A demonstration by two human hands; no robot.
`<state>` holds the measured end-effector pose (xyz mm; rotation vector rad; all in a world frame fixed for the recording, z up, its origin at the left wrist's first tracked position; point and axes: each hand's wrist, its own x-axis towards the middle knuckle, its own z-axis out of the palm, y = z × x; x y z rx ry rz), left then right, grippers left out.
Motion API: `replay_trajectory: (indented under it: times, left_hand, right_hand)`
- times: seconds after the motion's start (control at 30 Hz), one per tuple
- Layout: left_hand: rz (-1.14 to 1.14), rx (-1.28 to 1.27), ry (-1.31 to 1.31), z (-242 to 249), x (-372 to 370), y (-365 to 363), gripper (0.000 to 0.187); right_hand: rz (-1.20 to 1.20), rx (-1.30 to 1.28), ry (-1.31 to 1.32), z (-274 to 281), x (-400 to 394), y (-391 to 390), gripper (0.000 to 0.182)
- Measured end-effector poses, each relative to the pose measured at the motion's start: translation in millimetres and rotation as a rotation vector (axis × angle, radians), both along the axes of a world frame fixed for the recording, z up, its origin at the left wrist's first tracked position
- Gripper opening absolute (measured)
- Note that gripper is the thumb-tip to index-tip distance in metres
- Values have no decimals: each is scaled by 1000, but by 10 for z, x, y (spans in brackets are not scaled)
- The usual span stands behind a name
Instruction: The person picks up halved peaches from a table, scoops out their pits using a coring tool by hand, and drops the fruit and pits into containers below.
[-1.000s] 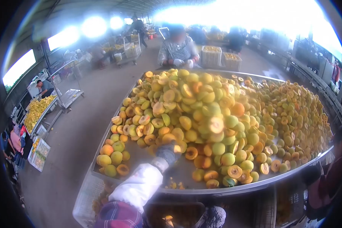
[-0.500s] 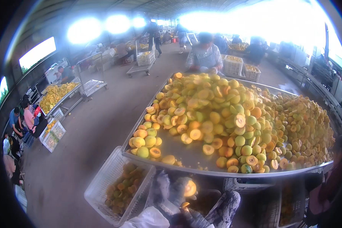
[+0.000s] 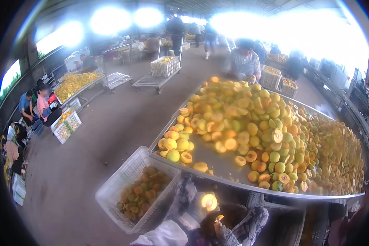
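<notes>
The table (image 3: 209, 157) stands ahead of the person, its near edge running just beyond the lap, with the heap (image 3: 283, 143) of cut and whole-looking fruit spread from the far edge to the right end and a bare strip of metal left along the near-left part. Off the near-left corner, on the floor side, sits the white crate (image 3: 127, 170), partly filled with fruit. A dark tub (image 3: 233, 211) shows in part between the knees, mostly hidden. Both hands are below the table's near edge, towards its left end, close together. The left hand (image 3: 196, 209), coming in from the white sleeve, is the nearer to the crate and grasps a half (image 3: 209, 202), its fingers partly hidden. The right hand (image 3: 226, 237) lies lower and further right, pinching a small orange-tipped piece (image 3: 219, 218); blur hides whether it is fruit or a tool. The half sits above and slightly left of the piece, apart from it, cut face turned up towards the head; it looks nearly round, so no long axis stands out. The piece's long axis tilts up, roughly towards the near edge.
</notes>
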<state>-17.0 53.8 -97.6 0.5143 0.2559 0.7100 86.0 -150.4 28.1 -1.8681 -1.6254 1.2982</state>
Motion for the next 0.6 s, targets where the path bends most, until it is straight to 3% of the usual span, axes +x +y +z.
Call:
replay_trajectory:
  times: [0.07,0.27,0.6]
  left_hand:
    - [92,-151,174,-45,-30,-100,50]
    - [116,-473,3,1104,-121,-354,39]
    - [105,-366,-60,1377,-224,-503,40]
  right_hand:
    - [-120,88,156,-26,-84,74,50]
    - [-131,189,242,-49,-285,58,48]
    - [-136,294,143,-71,-201,206,45]
